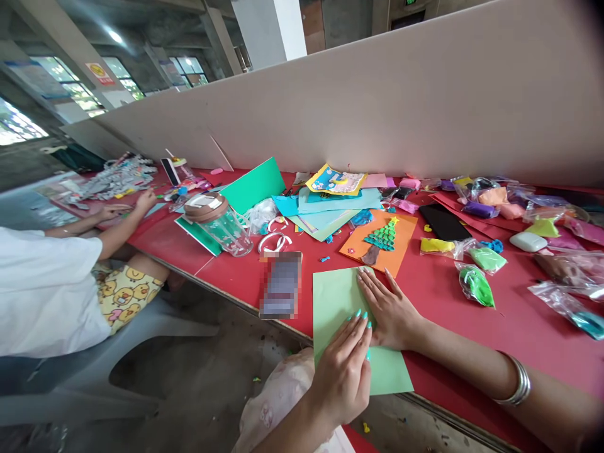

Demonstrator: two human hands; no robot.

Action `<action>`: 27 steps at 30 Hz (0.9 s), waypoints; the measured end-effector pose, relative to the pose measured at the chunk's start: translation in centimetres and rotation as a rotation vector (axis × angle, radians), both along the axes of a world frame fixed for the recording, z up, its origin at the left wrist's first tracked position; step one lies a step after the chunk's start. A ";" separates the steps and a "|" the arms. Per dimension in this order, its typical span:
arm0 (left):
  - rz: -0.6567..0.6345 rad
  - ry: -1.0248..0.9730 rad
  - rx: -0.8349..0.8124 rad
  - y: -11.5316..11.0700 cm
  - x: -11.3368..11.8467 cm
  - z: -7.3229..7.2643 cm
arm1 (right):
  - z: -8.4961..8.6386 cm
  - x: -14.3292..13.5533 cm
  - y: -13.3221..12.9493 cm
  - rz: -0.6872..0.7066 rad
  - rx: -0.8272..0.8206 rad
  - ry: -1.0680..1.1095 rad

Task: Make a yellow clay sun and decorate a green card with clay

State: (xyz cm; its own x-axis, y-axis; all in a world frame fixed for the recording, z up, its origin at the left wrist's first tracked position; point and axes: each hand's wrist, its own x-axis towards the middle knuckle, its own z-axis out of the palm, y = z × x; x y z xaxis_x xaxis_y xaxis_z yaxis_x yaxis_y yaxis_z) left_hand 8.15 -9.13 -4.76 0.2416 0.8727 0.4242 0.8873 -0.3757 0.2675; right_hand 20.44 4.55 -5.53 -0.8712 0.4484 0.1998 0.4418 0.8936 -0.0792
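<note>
A light green sheet of paper (pixel 336 296) lies at the table's front edge, its lower part reaching past the edge. My right hand (pixel 389 309) rests flat on the sheet, fingers stretched out towards its top edge. Beside it, my left hand (pixel 346 362) has its fingers extended and close together, their tips touching the paper near my right palm. Neither hand grasps anything. Just beyond the sheet sits an orange card (pixel 401 236) with a green clay tree and brown trunk. A phone with a blurred screen (pixel 282 286) lies to the left.
A tumbler with a brown lid (pixel 226 223), a green folded card (pixel 257 185) and coloured papers (pixel 340 201) stand or lie beyond. Bagged clay (pixel 475 283), a black phone (pixel 443 221) and a white case (pixel 528 241) occupy the right. Another person (pixel 47 283) sits at left.
</note>
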 end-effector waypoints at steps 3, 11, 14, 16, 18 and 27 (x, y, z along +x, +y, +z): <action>-0.029 -0.030 -0.028 1.6 0.1 0.8 | 0.1 0.1 0.0 -0.014 0.006 -0.034; -0.030 -0.019 0.133 1.5 -2.7 0.3 | -0.2 -0.1 0.1 -0.023 -0.002 0.024; -0.006 -0.153 0.172 1.0 -3.2 0.4 | -0.3 -0.1 0.1 -0.031 -0.003 0.024; 0.008 -0.242 0.155 1.7 -3.6 0.7 | -0.3 -0.1 0.1 -0.031 0.000 0.023; 0.066 -0.257 0.175 2.9 -4.0 1.0 | -0.2 -0.1 0.0 -0.033 0.000 0.027; 0.096 0.155 0.282 3.9 -3.0 0.7 | -0.4 -0.1 0.1 -0.031 -0.011 0.044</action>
